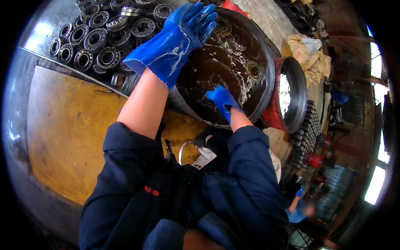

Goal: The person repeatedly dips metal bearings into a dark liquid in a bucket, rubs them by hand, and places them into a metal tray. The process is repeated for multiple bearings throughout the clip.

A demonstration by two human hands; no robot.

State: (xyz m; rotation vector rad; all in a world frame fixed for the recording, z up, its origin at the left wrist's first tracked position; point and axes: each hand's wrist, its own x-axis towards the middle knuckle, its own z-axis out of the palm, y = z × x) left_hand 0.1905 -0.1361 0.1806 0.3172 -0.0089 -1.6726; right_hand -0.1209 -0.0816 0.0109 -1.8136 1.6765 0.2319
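Observation:
Both my hands wear blue rubber gloves. My left hand (189, 27) is raised over the left rim of a round drum (268, 83), palm partly turned to the right, its fingers stretched out and holding nothing. Dark brown liquid (208, 66) with pale foam streaks fills the drum. Down at the liquid, near the drum's close side, is my right hand (223, 100); its fingertips are dipped in and hidden. A ring-shaped part (253, 71) shows at the drum's right inside, and another ring (223, 27) lies at its far side.
Several greasy roller bearings (95, 39) are heaped on a metal table left of the drum. A red drum (287, 96) stands at its right, with a tan sack (306, 56) behind. Rows of dark metal parts (306, 133) lie beyond. Another person (298, 212) is at the lower right.

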